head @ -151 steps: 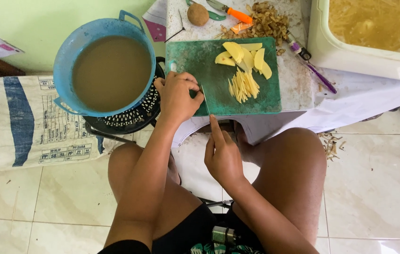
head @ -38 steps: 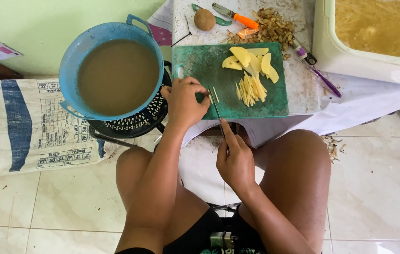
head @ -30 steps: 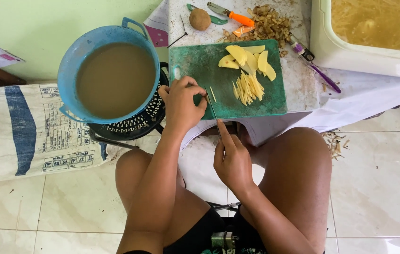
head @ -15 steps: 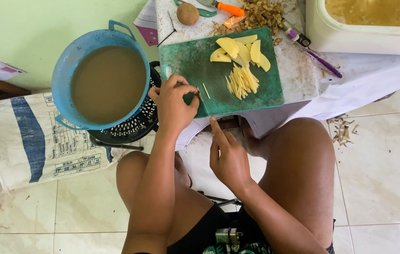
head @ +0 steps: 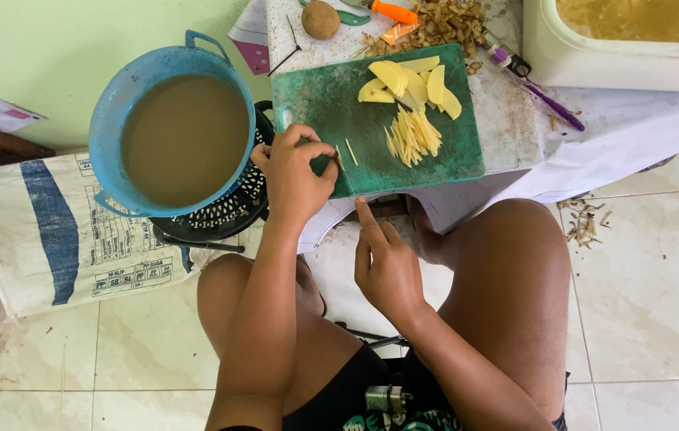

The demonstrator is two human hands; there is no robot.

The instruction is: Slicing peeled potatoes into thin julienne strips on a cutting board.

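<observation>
A blue basin (head: 172, 132) of brownish liquid sits left of the worktop (head: 515, 132), where a green cutting board (head: 339, 112) carries potato slices (head: 407, 80) and thin potato sticks (head: 413, 137). The left hand (head: 296, 179) rests on the board's near left edge, fingers pinched together on a small potato piece (head: 338, 162). Nearer, the right hand (head: 387, 267) grips a knife (head: 345, 177), forefinger along the blade.

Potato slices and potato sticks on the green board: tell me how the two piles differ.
The potato slices are broad, flat ovals; the potato sticks are thin, narrow strips. The slices lie overlapping at the far edge of the green cutting board; the sticks sit bunched nearer the board's middle, closer to the left hand. The slices are few, the sticks many. Both are pale yellow and lie on the same board.
</observation>
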